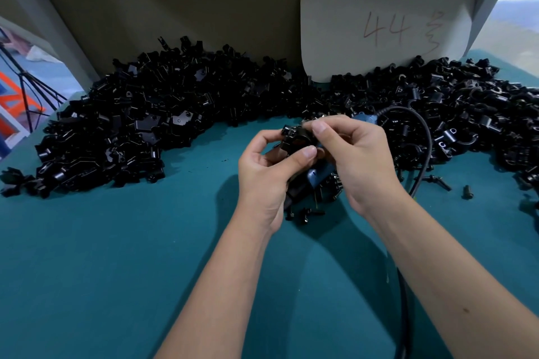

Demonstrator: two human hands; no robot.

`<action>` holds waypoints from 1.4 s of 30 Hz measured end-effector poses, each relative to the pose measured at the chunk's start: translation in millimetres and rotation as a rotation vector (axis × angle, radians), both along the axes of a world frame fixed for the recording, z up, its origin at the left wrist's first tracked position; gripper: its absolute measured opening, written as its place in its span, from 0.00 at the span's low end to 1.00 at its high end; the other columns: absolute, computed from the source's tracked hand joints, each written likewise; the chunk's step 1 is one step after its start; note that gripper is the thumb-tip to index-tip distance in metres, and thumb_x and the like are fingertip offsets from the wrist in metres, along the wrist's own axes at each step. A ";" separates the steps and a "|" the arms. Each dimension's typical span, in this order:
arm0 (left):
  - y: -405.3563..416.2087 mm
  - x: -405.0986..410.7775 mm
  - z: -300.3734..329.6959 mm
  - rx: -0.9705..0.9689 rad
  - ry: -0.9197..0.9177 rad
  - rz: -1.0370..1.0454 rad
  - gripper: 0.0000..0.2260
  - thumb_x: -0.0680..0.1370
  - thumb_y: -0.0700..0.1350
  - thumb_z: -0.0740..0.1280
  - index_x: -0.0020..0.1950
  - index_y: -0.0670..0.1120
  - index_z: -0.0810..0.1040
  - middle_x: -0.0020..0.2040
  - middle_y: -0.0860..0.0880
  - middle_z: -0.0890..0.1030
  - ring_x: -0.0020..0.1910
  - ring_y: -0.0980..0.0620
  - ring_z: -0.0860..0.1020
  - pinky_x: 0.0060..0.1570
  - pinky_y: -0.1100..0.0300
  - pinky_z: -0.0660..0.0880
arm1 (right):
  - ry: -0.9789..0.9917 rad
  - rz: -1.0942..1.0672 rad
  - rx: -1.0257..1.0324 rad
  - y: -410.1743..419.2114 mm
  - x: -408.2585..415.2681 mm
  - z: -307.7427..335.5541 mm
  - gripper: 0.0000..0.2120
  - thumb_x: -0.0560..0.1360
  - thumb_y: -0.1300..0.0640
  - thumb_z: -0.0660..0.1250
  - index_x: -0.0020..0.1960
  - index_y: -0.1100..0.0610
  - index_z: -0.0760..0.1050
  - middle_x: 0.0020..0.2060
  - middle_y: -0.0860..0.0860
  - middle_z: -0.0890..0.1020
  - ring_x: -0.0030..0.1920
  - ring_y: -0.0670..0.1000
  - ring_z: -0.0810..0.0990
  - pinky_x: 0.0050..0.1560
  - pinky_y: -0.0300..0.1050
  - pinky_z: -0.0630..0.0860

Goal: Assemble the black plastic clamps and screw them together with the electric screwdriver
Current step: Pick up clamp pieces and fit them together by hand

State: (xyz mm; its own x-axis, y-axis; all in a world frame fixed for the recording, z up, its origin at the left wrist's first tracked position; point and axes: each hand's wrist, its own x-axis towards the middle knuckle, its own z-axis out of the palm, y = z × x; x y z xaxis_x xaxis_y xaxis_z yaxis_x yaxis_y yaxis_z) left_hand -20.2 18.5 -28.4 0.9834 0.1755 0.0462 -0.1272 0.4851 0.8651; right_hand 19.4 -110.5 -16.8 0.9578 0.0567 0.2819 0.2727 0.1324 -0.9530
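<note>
Both hands meet over the middle of the teal table (116, 242). My left hand (268, 172) grips a black plastic clamp (297, 137) between thumb and curled fingers. My right hand (355, 154) pinches the same clamp from the right side with thumb and forefinger. Under the hands lies the blue electric screwdriver (316, 176), mostly hidden, its blue rear end (364, 119) showing behind my right hand. Its black cable (424, 140) loops to the right and runs down toward me. A few small black screws and parts (306, 213) lie below the hands.
A big heap of black clamp parts (140, 125) fills the left back of the table. A second heap (466, 108) spreads along the right. A white card with "44" written on it (385, 23) leans on the back wall. Loose parts (466, 192) lie at the right.
</note>
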 end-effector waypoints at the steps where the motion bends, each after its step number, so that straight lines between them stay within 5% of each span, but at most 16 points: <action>1: 0.1 -0.8 1.1 -0.011 -0.006 -0.009 0.15 0.71 0.30 0.76 0.51 0.45 0.79 0.39 0.44 0.85 0.37 0.47 0.86 0.38 0.54 0.83 | -0.009 -0.025 -0.019 1.2 0.1 -0.4 0.05 0.78 0.57 0.74 0.44 0.55 0.86 0.41 0.52 0.86 0.41 0.50 0.83 0.43 0.42 0.79; 6: -0.8 -2.5 4.3 0.008 -0.045 -0.028 0.18 0.65 0.36 0.78 0.52 0.44 0.78 0.39 0.46 0.84 0.38 0.47 0.85 0.43 0.53 0.84 | -0.031 -0.148 -0.098 1.8 -0.8 -6.6 0.21 0.75 0.44 0.76 0.35 0.58 0.76 0.31 0.55 0.77 0.32 0.51 0.73 0.34 0.48 0.73; 11: 0.2 -3.6 5.1 -0.046 -0.046 -0.036 0.17 0.68 0.34 0.77 0.54 0.41 0.76 0.38 0.45 0.84 0.33 0.47 0.84 0.37 0.58 0.81 | -0.069 -0.039 -0.076 4.2 -4.4 -4.3 0.07 0.80 0.53 0.72 0.46 0.55 0.84 0.39 0.52 0.85 0.36 0.49 0.80 0.34 0.46 0.77; 16: 1.6 -3.4 3.1 -0.006 -0.044 -0.036 0.17 0.66 0.37 0.77 0.53 0.45 0.79 0.40 0.46 0.85 0.39 0.48 0.85 0.38 0.58 0.82 | -0.047 -0.162 -0.108 7.8 -5.6 -0.4 0.16 0.75 0.46 0.77 0.37 0.55 0.79 0.34 0.58 0.83 0.34 0.62 0.79 0.38 0.57 0.81; 20: 1.4 -2.2 2.3 -0.022 -0.049 -0.022 0.16 0.70 0.35 0.76 0.56 0.44 0.78 0.42 0.46 0.86 0.40 0.49 0.86 0.40 0.57 0.82 | -0.014 -0.079 -0.124 3.1 -4.0 4.2 0.25 0.78 0.39 0.71 0.40 0.61 0.75 0.33 0.62 0.75 0.35 0.54 0.72 0.35 0.54 0.72; 23: 3.7 -0.5 1.2 -0.086 -0.020 -0.002 0.09 0.79 0.33 0.70 0.57 0.42 0.78 0.44 0.45 0.86 0.41 0.50 0.85 0.41 0.58 0.82 | -0.055 0.012 -0.254 0.6 -3.9 4.2 0.12 0.80 0.44 0.70 0.49 0.52 0.84 0.43 0.57 0.83 0.40 0.51 0.81 0.36 0.46 0.77; 26: 4.7 0.0 0.8 -0.126 0.000 0.028 0.05 0.78 0.43 0.68 0.50 0.44 0.82 0.46 0.45 0.85 0.43 0.49 0.83 0.45 0.58 0.81 | -0.151 0.014 -0.378 -1.5 -3.8 4.3 0.01 0.79 0.49 0.74 0.49 0.45 0.85 0.48 0.47 0.82 0.44 0.51 0.82 0.43 0.47 0.78; 30: 1.0 0.6 3.0 -0.083 0.002 0.085 0.07 0.78 0.48 0.71 0.44 0.46 0.77 0.47 0.41 0.81 0.44 0.47 0.79 0.39 0.63 0.75 | -0.278 0.037 -0.517 -2.6 -6.8 6.2 0.05 0.76 0.51 0.78 0.50 0.47 0.83 0.48 0.48 0.79 0.46 0.49 0.79 0.53 0.42 0.77; 35: 1.1 1.9 0.2 -0.032 -0.009 0.136 0.09 0.81 0.40 0.69 0.41 0.47 0.76 0.38 0.49 0.79 0.35 0.55 0.80 0.36 0.64 0.76 | -0.311 -0.011 -0.618 2.8 -10.9 9.5 0.05 0.76 0.54 0.77 0.50 0.53 0.84 0.43 0.48 0.77 0.44 0.47 0.77 0.48 0.39 0.74; 42: -2.3 0.9 1.9 0.092 -0.098 0.163 0.08 0.80 0.49 0.69 0.45 0.46 0.75 0.40 0.47 0.78 0.37 0.51 0.77 0.35 0.60 0.76 | -0.359 0.006 -0.617 8.5 -16.4 13.7 0.05 0.78 0.59 0.74 0.54 0.55 0.84 0.44 0.49 0.74 0.45 0.46 0.75 0.47 0.34 0.71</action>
